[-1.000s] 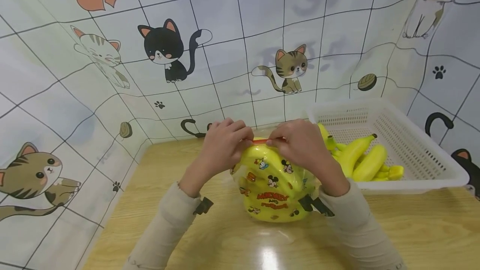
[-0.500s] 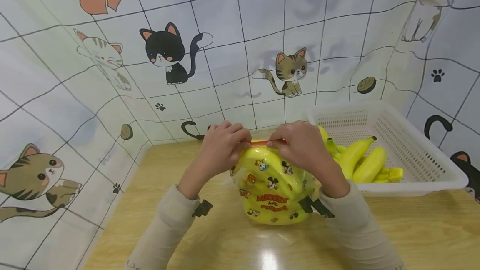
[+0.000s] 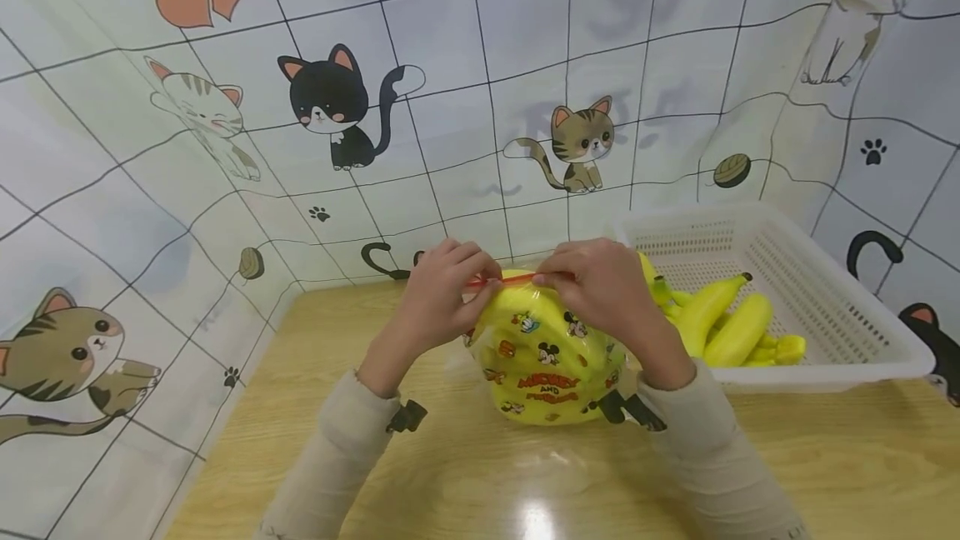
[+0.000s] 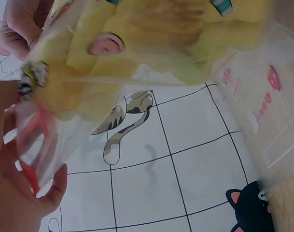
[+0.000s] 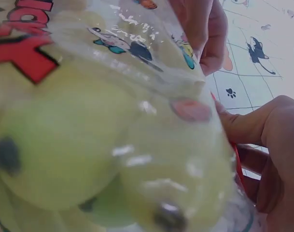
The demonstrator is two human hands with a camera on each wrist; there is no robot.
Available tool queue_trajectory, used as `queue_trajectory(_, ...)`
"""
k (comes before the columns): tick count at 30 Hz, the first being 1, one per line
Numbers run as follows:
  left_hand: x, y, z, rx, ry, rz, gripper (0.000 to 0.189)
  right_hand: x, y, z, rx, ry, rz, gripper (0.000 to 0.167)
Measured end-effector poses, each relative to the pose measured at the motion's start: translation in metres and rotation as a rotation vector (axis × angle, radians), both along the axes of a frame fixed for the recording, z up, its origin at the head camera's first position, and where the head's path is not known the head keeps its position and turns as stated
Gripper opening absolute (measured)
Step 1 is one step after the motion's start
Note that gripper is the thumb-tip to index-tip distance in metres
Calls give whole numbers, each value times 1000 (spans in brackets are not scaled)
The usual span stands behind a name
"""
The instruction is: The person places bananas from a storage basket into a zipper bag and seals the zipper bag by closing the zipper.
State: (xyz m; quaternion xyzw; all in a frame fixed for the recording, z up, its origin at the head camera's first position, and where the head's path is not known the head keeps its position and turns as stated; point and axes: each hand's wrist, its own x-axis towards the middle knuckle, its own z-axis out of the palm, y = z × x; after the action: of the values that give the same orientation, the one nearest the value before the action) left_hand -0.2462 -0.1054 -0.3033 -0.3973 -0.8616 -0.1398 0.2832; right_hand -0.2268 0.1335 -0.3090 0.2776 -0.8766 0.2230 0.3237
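A clear plastic zip bag [image 3: 551, 357] printed with cartoon characters and "Mickey and Friends" stands upright at the middle of the table, packed with yellow, banana-like fruit. Along its top runs a red zip strip [image 3: 517, 278]. My left hand [image 3: 448, 294] holds the strip's left part between thumb and fingers. On the other side, my right hand [image 3: 600, 286] pinches the strip near its right end. The right wrist view shows dark-tipped bananas [image 5: 64, 140] through the plastic, with the right thumb against the bag's edge. Fingers hide the strip's ends.
A white perforated basket [image 3: 825, 315] with several bananas [image 3: 738, 327] stands to the right, close to my right hand. The wooden table [image 3: 360, 457] meets a cat-patterned cloth wall [image 3: 450, 148] behind and at both sides.
The bag's bottom has risen slightly toward the back. More of the red strip shows at my left hand, whose thumb and fingers have parted a little. The right hand has barely moved.
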Motion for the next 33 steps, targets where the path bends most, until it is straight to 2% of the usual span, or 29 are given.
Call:
queue_trajectory(4, -4, -1, -2, 41, 29, -55, 9, -1, 2, 0, -31, -8, 13, 9)
queue_trajectory(8, -6, -3, -3, 59, 49, -78, 9, -2, 4, 0, -33, -4, 12, 8)
queue_trajectory(22, -6, -13, -7, 84, 3, -70, 8, -4, 7, 2, -37, -30, 4, 8)
queue_trajectory(27, -6, -24, -14, 122, -40, -83, 3, -3, 11, 3, -53, -45, 10, 7)
queue_trajectory(29, -6, -27, -15, 140, -59, -101, 4, -3, 12, 3, -55, -49, 12, 7)
queue_trajectory(33, -4, -32, -15, 154, -83, -98, 4, -4, 13, 2, -62, -52, 14, 7)
